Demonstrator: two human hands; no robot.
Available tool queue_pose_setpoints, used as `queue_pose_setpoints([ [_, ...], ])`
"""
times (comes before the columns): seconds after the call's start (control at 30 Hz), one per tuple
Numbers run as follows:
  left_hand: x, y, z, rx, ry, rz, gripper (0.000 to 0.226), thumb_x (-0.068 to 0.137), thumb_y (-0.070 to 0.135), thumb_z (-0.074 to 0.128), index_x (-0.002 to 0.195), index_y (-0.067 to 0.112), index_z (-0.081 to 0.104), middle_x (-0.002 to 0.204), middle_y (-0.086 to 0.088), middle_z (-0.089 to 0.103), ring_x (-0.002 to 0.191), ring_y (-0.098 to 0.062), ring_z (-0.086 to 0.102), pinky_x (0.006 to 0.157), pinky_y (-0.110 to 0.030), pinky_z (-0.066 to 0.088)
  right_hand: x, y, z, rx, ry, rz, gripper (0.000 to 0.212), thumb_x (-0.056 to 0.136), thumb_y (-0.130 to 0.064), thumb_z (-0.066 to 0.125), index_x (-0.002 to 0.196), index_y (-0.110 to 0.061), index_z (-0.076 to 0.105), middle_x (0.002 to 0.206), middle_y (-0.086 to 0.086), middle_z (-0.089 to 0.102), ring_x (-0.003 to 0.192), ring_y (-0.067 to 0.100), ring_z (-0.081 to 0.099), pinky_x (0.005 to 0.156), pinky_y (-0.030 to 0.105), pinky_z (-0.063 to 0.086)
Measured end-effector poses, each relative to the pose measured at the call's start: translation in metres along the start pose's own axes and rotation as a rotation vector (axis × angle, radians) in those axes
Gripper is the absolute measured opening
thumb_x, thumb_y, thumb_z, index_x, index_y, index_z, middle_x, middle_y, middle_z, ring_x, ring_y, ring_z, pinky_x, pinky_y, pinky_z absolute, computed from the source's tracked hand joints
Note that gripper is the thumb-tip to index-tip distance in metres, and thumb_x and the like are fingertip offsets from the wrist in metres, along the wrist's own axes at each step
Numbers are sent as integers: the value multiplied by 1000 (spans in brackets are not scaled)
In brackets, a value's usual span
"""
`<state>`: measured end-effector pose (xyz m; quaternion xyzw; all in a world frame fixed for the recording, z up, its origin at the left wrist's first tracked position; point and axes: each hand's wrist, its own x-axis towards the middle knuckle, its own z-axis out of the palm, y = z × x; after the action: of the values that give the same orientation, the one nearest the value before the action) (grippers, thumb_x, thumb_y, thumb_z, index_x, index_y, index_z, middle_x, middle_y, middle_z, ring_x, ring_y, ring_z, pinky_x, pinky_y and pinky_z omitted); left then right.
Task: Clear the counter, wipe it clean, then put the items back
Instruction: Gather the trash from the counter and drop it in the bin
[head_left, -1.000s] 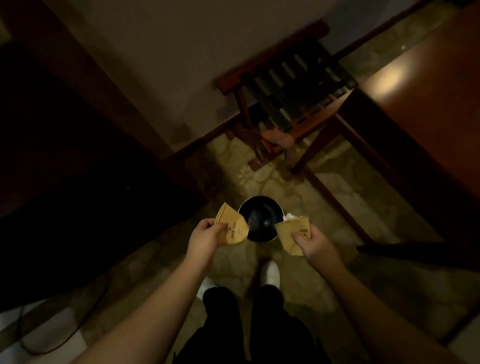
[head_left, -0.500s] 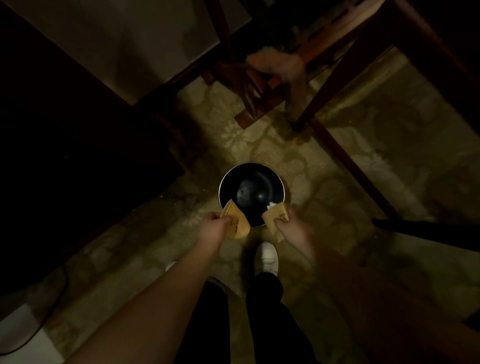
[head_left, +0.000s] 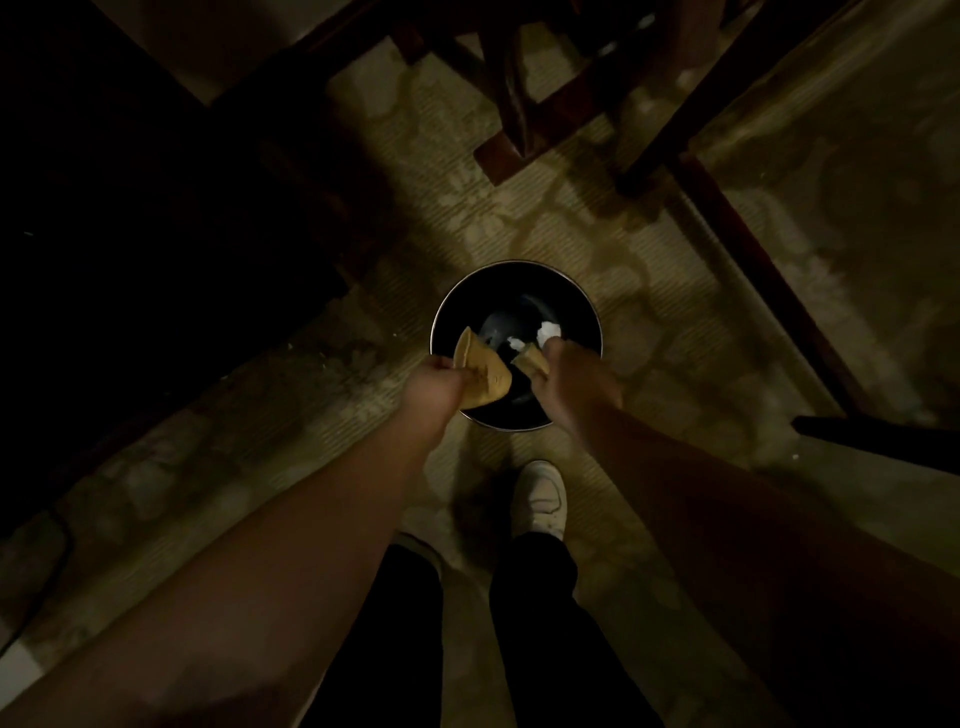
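A round black waste bin (head_left: 571, 306) with a metal rim stands on the patterned floor straight below me. My left hand (head_left: 436, 387) grips a crushed tan paper cup (head_left: 480, 371) over the bin's near left edge. My right hand (head_left: 574, 376) grips a second tan paper cup (head_left: 532, 357), tipped over the bin's near right side and mostly hidden by the hand. White crumpled paper (head_left: 548, 329) shows just beyond that cup, over the bin's dark inside.
A wooden chair's legs (head_left: 524, 130) stand beyond the bin, and a table's dark wooden leg and rail (head_left: 727, 208) run down the right. Dark furniture (head_left: 130, 208) fills the left. My white shoe (head_left: 537, 499) is just short of the bin. A cable (head_left: 47, 587) lies at bottom left.
Both hands have lowered with their cups from above the bin to its rim. My view has tilted down and closer to the bin. The right cup has tipped forward.
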<state>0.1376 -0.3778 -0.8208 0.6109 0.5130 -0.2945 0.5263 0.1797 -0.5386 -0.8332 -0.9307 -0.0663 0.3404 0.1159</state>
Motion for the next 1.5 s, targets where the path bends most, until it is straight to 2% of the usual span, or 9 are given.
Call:
queue_pose_setpoints([
  [0.17, -14, -5, -15, -7, 20, 39, 17, 84, 8, 67, 95, 14, 55, 84, -2, 56, 78, -16, 50, 66, -26, 39, -20, -1, -12, -191, -122, -84, 54, 91, -33, 56, 140, -21, 36, 140, 6, 41, 121, 28, 48, 88, 39, 45],
  [0.27, -40, -6, -29, 113, 12, 81, 18, 84, 13, 67, 99, 11, 59, 89, -3, 60, 83, -20, 56, 74, -31, 44, -38, -1, -27, -188, -140, -89, 45, 92, -32, 53, 134, -20, 44, 135, 6, 48, 118, 27, 52, 92, 41, 47],
  [0.53, -155, 25, -84, 313, -8, 199, 20, 90, 20, 60, 110, 15, 56, 104, -4, 61, 85, -17, 55, 67, -26, 41, -114, -21, -105, 39, -149, -38, 30, 93, -25, 53, 118, -12, 61, 120, 9, 62, 111, 24, 57, 92, 31, 44],
  [0.67, -223, 49, -115, 326, 32, 255, 19, 93, 23, 59, 110, 15, 58, 101, -2, 62, 84, -17, 58, 70, -28, 44, -157, -43, -142, 207, -106, -24, 22, 89, -22, 60, 103, -6, 65, 101, 14, 67, 96, 30, 63, 85, 34, 48],
  [0.77, -273, 63, -139, 289, 77, 280, 13, 91, 24, 59, 102, 18, 60, 90, 1, 61, 71, -11, 55, 61, -26, 42, -183, -73, -181, 263, -227, 16, 18, 91, -23, 55, 104, -13, 60, 103, 9, 66, 100, 26, 60, 86, 32, 46],
  [0.87, -323, 74, -163, 271, 121, 315, 13, 91, 26, 61, 101, 19, 62, 89, 0, 64, 72, -12, 57, 63, -28, 46, -207, -103, -222, 259, -245, -40, 22, 93, -23, 49, 109, -13, 59, 102, 8, 67, 96, 25, 60, 76, 28, 42],
  [0.97, -372, 82, -189, 232, 160, 359, 18, 92, 30, 60, 106, 19, 63, 98, -3, 66, 87, -20, 64, 77, -36, 53, -234, -133, -262, 223, -266, -101, 24, 94, -25, 48, 112, -15, 59, 101, 8, 67, 96, 24, 60, 85, 30, 43],
  [1.2, -470, 78, -248, 219, 327, 466, 22, 93, 36, 59, 113, 29, 61, 105, 6, 62, 95, -12, 61, 85, -32, 52, -301, -199, -339, 136, -241, -337, 12, 93, -32, 53, 94, -22, 59, 85, -1, 63, 81, 20, 61, 69, 34, 50],
  [1.5, -566, 66, -337, 91, 541, 629, 20, 94, 34, 59, 113, 28, 61, 103, 13, 58, 98, -6, 56, 70, -15, 42, -378, -305, -408, -80, -174, -710, 15, 95, -42, 50, 104, -32, 58, 87, -14, 59, 72, 8, 60, 55, 23, 45],
])
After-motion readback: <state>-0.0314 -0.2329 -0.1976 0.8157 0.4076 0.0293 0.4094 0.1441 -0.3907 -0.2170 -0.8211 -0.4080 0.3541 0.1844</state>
